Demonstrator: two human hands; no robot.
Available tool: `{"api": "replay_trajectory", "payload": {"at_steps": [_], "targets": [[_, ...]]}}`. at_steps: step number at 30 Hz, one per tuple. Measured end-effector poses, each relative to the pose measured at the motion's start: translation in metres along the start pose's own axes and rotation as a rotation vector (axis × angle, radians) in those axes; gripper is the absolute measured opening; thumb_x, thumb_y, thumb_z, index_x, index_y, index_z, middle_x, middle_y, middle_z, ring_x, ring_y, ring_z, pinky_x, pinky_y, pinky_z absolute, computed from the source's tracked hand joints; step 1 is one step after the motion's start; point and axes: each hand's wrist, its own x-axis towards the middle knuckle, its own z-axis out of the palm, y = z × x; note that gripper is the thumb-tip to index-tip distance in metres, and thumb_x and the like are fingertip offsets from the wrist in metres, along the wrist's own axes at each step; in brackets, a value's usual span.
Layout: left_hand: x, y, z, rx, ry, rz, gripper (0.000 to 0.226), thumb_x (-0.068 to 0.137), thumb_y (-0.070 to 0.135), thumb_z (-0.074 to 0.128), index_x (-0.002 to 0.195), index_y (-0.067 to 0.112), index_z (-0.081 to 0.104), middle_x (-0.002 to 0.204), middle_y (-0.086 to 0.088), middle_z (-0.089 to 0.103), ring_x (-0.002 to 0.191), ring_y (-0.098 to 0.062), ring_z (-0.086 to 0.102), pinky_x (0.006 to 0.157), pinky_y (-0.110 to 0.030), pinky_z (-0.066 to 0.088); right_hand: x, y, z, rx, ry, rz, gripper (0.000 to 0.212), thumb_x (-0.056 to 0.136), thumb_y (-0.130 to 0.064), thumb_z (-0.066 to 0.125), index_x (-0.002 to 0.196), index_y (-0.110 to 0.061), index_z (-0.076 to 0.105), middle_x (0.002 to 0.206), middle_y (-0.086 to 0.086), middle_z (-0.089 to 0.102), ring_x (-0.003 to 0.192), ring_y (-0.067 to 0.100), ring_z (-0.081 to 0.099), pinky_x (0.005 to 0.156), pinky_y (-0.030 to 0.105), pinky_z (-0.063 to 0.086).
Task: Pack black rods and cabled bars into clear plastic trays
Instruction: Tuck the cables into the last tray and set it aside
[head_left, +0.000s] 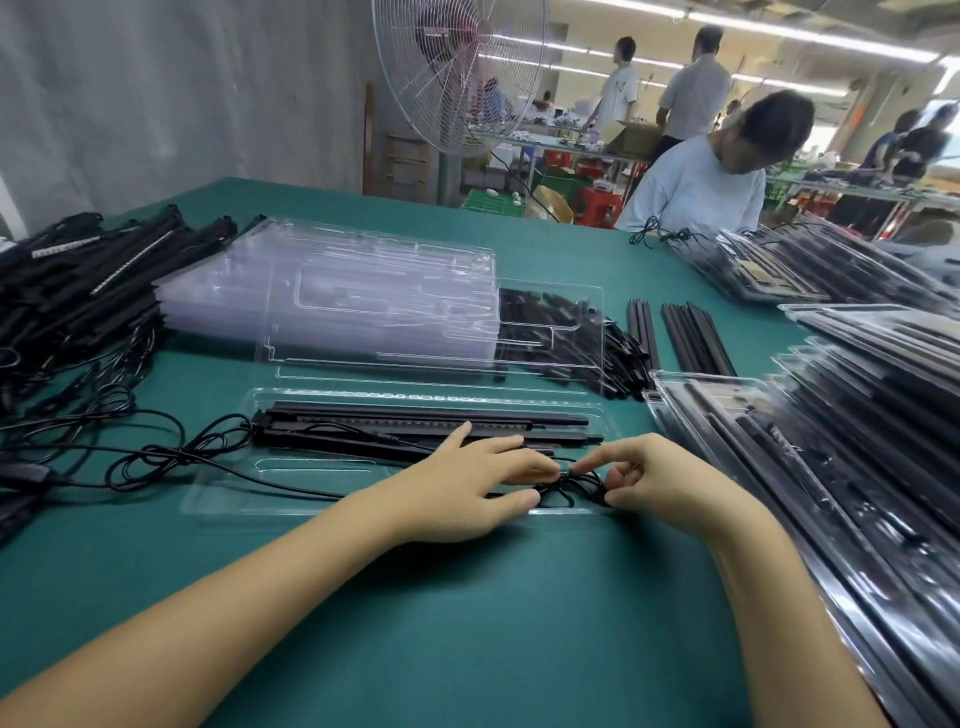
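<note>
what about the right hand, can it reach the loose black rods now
Probably yes: the loose rods lie uncovered on the table, beyond a low packed tray. The right hand must first release the coiled cable.

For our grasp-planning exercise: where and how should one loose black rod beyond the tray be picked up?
Probably pinch the leftmost rod of the right-hand loose rods at mid-length from above, across its narrow width. It lies flat and long, so the middle balances, and bare green table on its left leaves finger room.
</note>
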Motion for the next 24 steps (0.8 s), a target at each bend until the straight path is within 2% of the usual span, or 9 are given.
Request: {"api": "replay_trajectory", "payload": {"at_steps": [2,4,6,9,11,13,16,21,24], "targets": [[-0.001,0.0,0.003,0.138,-0.008,0.012,0.041,0.099,0.045,0.034,0.141,0.046,0.032,0.149,0.017,0.035,0.142,0.006,0.003,0.118,-0.043,-0.007,0.001,-0.001,-0.001,-0.036,0.051,0.008,0.032,0.075,0.004,0.065,0.085,-0.026,0.07,0.064,-0.007,0.057,0.054,0.004,0.048,0.06,0.018,0.04],[-0.002,0.001,0.005,0.222,-0.027,0.02,0.046,0.098,0.051,0.03,0.144,0.047,0.024,0.151,0.015,0.033,0.143,0.003,-0.001,0.118,-0.047,-0.007,0.001,-0.001,-0.002,-0.051,0.11,0.022,0.025,0.072,0.001,0.072,0.083,-0.022,0.068,0.068,-0.009,0.063,0.052,-0.003,0.051,0.053,0.007,0.04],[-0.004,0.001,0.007,0.296,-0.059,0.046,0.049,0.097,0.056,0.024,0.145,0.05,0.015,0.151,0.022,0.028,0.145,-0.002,-0.006,0.116,-0.053,-0.009,0.002,-0.001,0.0,-0.064,0.148,0.03,0.025,0.07,0.001,0.074,0.086,-0.018,0.068,0.069,-0.007,0.066,0.052,-0.004,0.052,0.049,0.003,0.037],[-0.006,0.001,0.01,0.396,-0.104,0.081,0.052,0.095,0.061,0.016,0.145,0.053,0.003,0.152,0.031,0.009,0.145,-0.01,-0.014,0.113,-0.06,-0.01,0.001,-0.004,0.002,-0.108,0.182,0.023,0.025,0.069,0.0,0.074,0.088,-0.015,0.065,0.071,-0.004,0.068,0.059,0.001,0.056,0.048,0.004,0.036],[-0.006,0.0,0.011,0.433,-0.103,0.086,0.054,0.093,0.063,0.014,0.144,0.054,-0.001,0.152,0.031,0.004,0.144,-0.012,-0.015,0.112,-0.062,-0.008,0.0,-0.006,0.001,-0.147,0.195,0.012,0.019,0.072,-0.01,0.077,0.085,-0.018,0.067,0.076,-0.003,0.069,0.067,0.007,0.06,0.051,0.005,0.037],[-0.006,0.0,0.013,0.449,-0.089,0.093,0.056,0.093,0.065,0.015,0.143,0.054,-0.008,0.152,0.03,0.005,0.145,-0.014,-0.015,0.112,-0.063,-0.008,-0.002,-0.008,0.0,-0.172,0.18,0.003,0.016,0.071,-0.02,0.079,0.083,-0.02,0.069,0.077,-0.004,0.069,0.068,0.006,0.059,0.052,0.005,0.037],[-0.005,-0.001,0.014,0.43,-0.082,0.096,0.062,0.093,0.065,0.019,0.142,0.051,-0.016,0.153,0.025,0.015,0.145,-0.014,-0.014,0.113,-0.062,-0.006,0.0,-0.01,0.001,-0.177,0.158,0.018,0.017,0.068,-0.018,0.082,0.078,-0.019,0.068,0.069,-0.006,0.063,0.058,0.0,0.053,0.046,0.005,0.036],[-0.002,0.0,0.013,0.386,-0.078,0.084,0.06,0.095,0.061,0.023,0.146,0.049,-0.007,0.154,0.023,0.015,0.146,-0.015,-0.013,0.112,-0.064,-0.006,0.006,-0.015,0.003,-0.195,0.134,0.058,0.022,0.066,-0.014,0.082,0.076,-0.016,0.063,0.067,-0.006,0.058,0.058,0.002,0.05,0.045,0.007,0.033],[-0.004,-0.001,0.017,0.461,-0.042,0.129,0.059,0.096,0.059,0.019,0.146,0.047,-0.009,0.155,0.026,-0.002,0.146,-0.019,-0.012,0.111,-0.065,-0.006,0.008,-0.015,0.005,-0.213,0.132,0.072,0.022,0.066,-0.014,0.082,0.075,-0.017,0.062,0.067,-0.007,0.058,0.059,0.004,0.051,0.047,0.009,0.035]]}}
